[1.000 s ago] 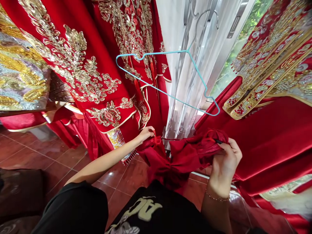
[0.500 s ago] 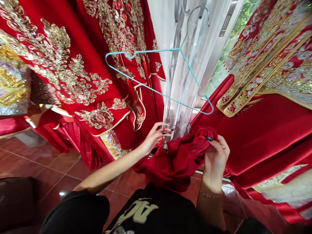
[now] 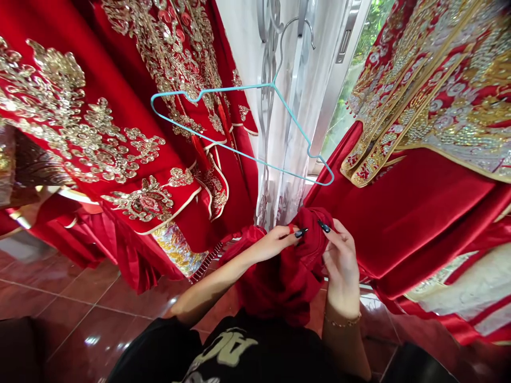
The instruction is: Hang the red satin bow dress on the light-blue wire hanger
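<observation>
A bunched dark red cloth [image 3: 285,276] hangs in front of my chest. My left hand [image 3: 277,242] pinches its top edge from the left, fingers closed on the fabric. My right hand [image 3: 339,255] grips the same top edge from the right, thumb and fingers wrapped round it. Both hands meet close together at the cloth's highest fold. Above them an empty light blue wire hanger [image 3: 239,133] hangs tilted from a metal hook in front of a white sheer curtain [image 3: 295,106].
Red garments with gold embroidery [image 3: 120,122] hang at the left. More embroidered red garments [image 3: 431,133] hang at the right beside a window. The floor is glossy red-brown tile [image 3: 88,314].
My left hand moved right along the cloth and now meets my right hand. The cloth is gathered tighter. The view shifted, so the hanger sits further left.
</observation>
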The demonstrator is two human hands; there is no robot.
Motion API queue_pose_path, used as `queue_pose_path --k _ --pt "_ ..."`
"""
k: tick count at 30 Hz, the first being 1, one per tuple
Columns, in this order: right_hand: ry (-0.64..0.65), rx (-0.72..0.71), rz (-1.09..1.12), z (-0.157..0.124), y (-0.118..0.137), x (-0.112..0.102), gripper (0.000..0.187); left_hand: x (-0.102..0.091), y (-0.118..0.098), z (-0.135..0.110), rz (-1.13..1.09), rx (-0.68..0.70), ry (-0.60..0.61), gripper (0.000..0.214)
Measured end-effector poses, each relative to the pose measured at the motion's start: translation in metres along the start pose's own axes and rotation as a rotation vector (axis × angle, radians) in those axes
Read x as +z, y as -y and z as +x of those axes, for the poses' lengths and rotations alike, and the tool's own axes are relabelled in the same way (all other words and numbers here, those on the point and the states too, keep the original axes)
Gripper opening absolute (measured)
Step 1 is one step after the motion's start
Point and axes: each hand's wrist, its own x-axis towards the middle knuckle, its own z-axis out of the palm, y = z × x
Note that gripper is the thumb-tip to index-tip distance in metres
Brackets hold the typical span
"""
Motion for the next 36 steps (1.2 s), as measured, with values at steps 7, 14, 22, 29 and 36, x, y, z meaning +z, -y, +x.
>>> queue_pose_path --k 7,14,22,29,36 --pt "-0.091 -0.088 -0.531 0.008 0.030 -0.056 0.032 -0.026 -0.025 -0.007 -0.146 -0.137 -0.019 0.045" --pt "0.049 -0.519 -0.985 -0.011 0.031 -0.041 0.029 -0.012 -0.039 0.002 -0.108 -0.119 0.082 0.015" --pt "0.559 -0.322 -0.800 0.011 -0.029 0.002 0.020 -0.013 -0.050 -0.005 -0.027 -0.107 0.095 0.021" --pt "0.879 0.047 -0.471 0.019 -0.001 -0.008 0.026 -0.021 -0.047 -0.038 -0.205 -0.152 0.044 0.046" --pt "0.838 0.319 -0.200 0.002 0.008 -0.003 0.036 -0.033 -0.050 -0.057 0.104 -0.122 0.093 0.041"
